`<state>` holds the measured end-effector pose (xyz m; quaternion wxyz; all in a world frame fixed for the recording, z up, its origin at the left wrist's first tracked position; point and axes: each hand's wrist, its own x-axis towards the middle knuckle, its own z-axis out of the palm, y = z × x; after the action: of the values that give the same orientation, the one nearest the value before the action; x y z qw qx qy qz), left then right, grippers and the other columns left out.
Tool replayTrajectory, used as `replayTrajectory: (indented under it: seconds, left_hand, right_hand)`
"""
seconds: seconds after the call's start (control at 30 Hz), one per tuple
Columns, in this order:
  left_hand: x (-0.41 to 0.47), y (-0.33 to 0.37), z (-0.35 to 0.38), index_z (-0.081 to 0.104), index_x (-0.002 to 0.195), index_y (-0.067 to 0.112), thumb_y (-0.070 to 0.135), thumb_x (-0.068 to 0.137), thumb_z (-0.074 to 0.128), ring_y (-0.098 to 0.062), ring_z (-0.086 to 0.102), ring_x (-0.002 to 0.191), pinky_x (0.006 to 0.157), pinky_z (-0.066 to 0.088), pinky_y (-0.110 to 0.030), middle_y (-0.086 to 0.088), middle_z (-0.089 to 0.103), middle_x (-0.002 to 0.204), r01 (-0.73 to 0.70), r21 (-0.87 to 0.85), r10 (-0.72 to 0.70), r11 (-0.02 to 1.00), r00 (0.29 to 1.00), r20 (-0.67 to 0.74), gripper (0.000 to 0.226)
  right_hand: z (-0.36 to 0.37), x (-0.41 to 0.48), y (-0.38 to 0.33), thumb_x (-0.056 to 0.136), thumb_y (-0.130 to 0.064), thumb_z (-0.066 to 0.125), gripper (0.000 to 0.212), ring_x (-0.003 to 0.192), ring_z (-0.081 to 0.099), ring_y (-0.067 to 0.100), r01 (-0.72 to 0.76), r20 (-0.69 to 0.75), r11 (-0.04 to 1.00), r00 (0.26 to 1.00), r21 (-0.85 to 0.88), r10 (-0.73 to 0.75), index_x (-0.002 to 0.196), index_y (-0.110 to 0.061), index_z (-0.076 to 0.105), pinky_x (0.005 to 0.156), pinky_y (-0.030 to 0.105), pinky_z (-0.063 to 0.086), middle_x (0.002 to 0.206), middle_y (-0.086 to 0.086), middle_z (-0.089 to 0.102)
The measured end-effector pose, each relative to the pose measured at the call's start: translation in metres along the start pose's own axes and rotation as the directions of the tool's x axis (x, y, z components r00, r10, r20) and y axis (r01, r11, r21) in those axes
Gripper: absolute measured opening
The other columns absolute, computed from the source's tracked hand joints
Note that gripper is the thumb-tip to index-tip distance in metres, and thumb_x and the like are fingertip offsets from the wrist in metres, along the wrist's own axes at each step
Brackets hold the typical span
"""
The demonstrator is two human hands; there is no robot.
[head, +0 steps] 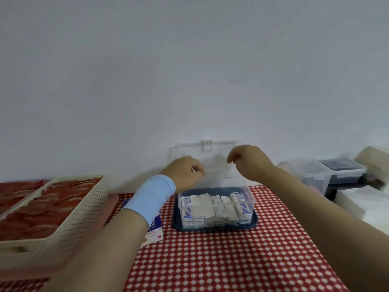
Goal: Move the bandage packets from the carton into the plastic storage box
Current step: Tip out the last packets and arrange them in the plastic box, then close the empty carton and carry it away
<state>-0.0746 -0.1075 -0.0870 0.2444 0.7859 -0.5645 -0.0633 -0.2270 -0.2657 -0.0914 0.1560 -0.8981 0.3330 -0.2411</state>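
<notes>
A cream basket (84,211) sits at the table's (231,260) left edge. The blue-and-white carton (154,226) lies at 7 o'clock from the left hand (185,173), partly under the forearm and its blue wristband (151,194). The left hand's fingers are curled at the left edge of the raised lid (219,148); I cannot tell whether they grip it. The clear box (250,197) stands on a dark tray (219,228), at 5 o'clock from the left hand and 7 o'clock from the right. The packets (210,207) stand packed in rows inside it, below and between both hands. The right hand (250,163) hovers before the lid with fingers loosely curled downward, nothing visible in it. At 3 o'clock from it stand lidded tubs (336,171).
</notes>
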Motion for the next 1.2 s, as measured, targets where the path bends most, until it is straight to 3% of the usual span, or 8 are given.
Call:
replayTrajectory:
  seconds: [0.13, 0.3, 0.37, 0.47, 0.67, 0.83, 0.97, 1.2]
  left_hand:
    - [0.014, -0.012, -0.017, 0.063, 0.093, 0.013, 0.015, 0.091, 0.044, -0.026, 0.061, 0.091, 0.075, 0.048, -0.033, -0.011, 0.062, 0.110, 0.218, -0.092, -0.236, 0.972, 0.922, -0.308, 0.019]
    - [0.016, -0.022, -0.016, 0.031, 0.149, 0.010, 0.019, 0.096, 0.046, -0.032, 0.052, 0.124, 0.088, 0.041, -0.033, -0.013, 0.042, 0.148, 0.398, -0.324, -0.465, 0.858, 0.870, -0.163, 0.056]
    - [0.013, -0.025, -0.015, 0.024, 0.152, 0.016, 0.022, 0.097, 0.047, -0.029, 0.047, 0.130, 0.093, 0.039, -0.032, -0.008, 0.037, 0.154, 0.337, -0.387, -0.434, 0.858, 0.879, -0.198, 0.060]
    - [0.005, -0.024, -0.016, 0.023, 0.153, 0.023, 0.026, 0.096, 0.053, -0.026, 0.040, 0.138, 0.110, 0.038, -0.039, -0.005, 0.033, 0.156, 0.230, -0.408, -0.345, 0.884, 0.909, -0.235, 0.064]
    - [-0.022, -0.013, -0.012, 0.045, 0.143, 0.031, 0.039, 0.089, 0.063, -0.018, 0.042, 0.134, 0.112, 0.034, -0.035, 0.003, 0.047, 0.143, 0.029, 0.025, -0.027, 0.999, 0.996, -0.088, 0.057]
    - [-0.035, -0.011, -0.005, 0.054, 0.136, 0.035, 0.042, 0.086, 0.068, -0.017, 0.043, 0.126, 0.106, 0.039, -0.037, 0.006, 0.052, 0.132, 0.007, 0.265, -0.007, 0.964, 1.000, -0.001, 0.052]
    - [-0.042, -0.006, 0.003, 0.051, 0.138, 0.032, 0.038, 0.088, 0.069, -0.019, 0.045, 0.125, 0.104, 0.041, -0.036, 0.004, 0.050, 0.133, -0.016, 0.377, -0.005, 0.926, 0.998, 0.055, 0.054]
    - [-0.046, 0.002, 0.013, 0.050, 0.141, 0.027, 0.039, 0.087, 0.070, -0.020, 0.041, 0.129, 0.105, 0.042, -0.039, 0.000, 0.042, 0.137, -0.017, 0.435, -0.044, 0.901, 0.990, 0.131, 0.059]
  right_hand:
    - [0.005, 0.009, 0.012, 0.093, -0.009, 0.052, 0.041, 0.094, 0.060, 0.027, -0.212, -0.035, 0.961, 0.975, 0.177, 0.221, 0.133, -0.011, 0.041, 0.074, 0.033, 0.049, 0.123, 0.014, 0.053]
    - [0.011, 0.012, 0.009, 0.093, -0.005, 0.057, 0.082, 0.093, 0.068, 0.035, -0.296, 0.119, 0.867, 0.955, 0.400, 0.271, 0.155, -0.020, 0.005, 0.084, 0.044, 0.057, 0.122, 0.026, 0.060]
    - [0.009, 0.010, 0.010, 0.091, -0.004, 0.059, 0.084, 0.089, 0.067, 0.033, -0.235, 0.079, 0.918, 0.972, 0.319, 0.221, 0.155, -0.023, 0.008, 0.075, 0.041, 0.056, 0.110, 0.021, 0.063]
    - [0.002, 0.007, 0.017, 0.090, -0.006, 0.057, 0.051, 0.082, 0.059, 0.021, -0.118, 0.007, 0.976, 0.993, 0.181, 0.119, 0.138, -0.020, 0.046, 0.073, 0.029, 0.046, 0.103, 0.009, 0.067]
    - [-0.012, -0.021, 0.022, 0.092, -0.007, 0.057, 0.035, 0.103, 0.057, 0.018, 0.028, 0.051, 1.000, 0.998, 0.007, -0.029, 0.122, -0.023, 0.062, 0.085, 0.026, 0.043, 0.126, -0.001, 0.063]
    - [0.000, -0.039, 0.034, 0.085, -0.010, 0.069, 0.056, 0.122, 0.056, 0.012, 0.091, 0.234, 0.985, 0.971, -0.143, -0.056, 0.132, -0.038, 0.057, 0.100, 0.026, 0.044, 0.137, -0.012, 0.057]
    - [-0.007, -0.053, 0.025, 0.085, -0.009, 0.064, 0.078, 0.146, 0.033, 0.019, 0.139, 0.400, 0.956, 0.916, -0.257, -0.026, 0.151, -0.039, 0.033, 0.117, 0.038, 0.032, 0.160, -0.011, 0.029]
    - [0.004, -0.077, 0.000, 0.091, -0.034, 0.062, 0.074, 0.150, 0.021, 0.023, 0.161, 0.425, 0.957, 0.904, -0.242, -0.045, 0.155, -0.035, 0.025, 0.122, 0.046, 0.023, 0.165, -0.003, 0.017]
